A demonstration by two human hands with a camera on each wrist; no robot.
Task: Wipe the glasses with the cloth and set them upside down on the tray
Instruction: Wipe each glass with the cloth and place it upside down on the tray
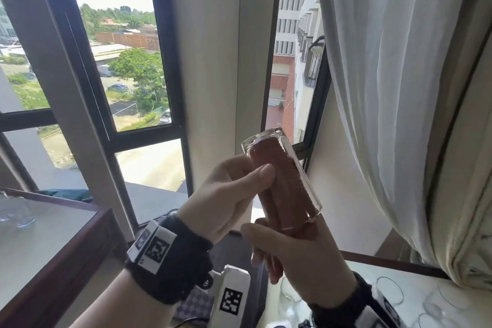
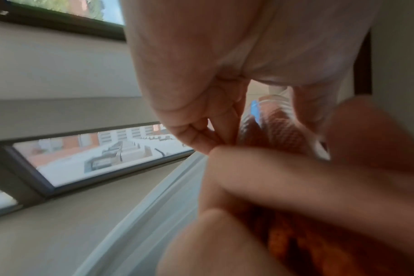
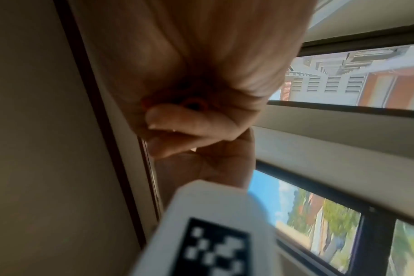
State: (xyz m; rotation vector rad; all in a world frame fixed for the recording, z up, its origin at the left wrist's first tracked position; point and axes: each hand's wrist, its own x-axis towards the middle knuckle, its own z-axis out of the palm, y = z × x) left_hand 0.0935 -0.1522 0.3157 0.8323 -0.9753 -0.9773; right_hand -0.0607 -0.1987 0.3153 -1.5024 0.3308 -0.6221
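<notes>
We hold the glass (image 1: 279, 176) tilted, base up, before the window (image 1: 111, 61); our left hand (image 1: 229, 194) wraps its wall, our right hand (image 1: 292, 255) clutches the rust cloth (image 1: 277, 184) stuffed inside

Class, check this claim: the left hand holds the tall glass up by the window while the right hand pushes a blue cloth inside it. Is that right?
One detail is wrong: the cloth is reddish-brown, not blue, as the head view shows. The left hand does hold the glass, and the right hand does push the cloth inside it.

Cloth (image 1: 277, 184) inside raised glass (image 1: 298, 168), other glasses (image 1: 391, 289) on table (image 1: 431, 282) below
</notes>
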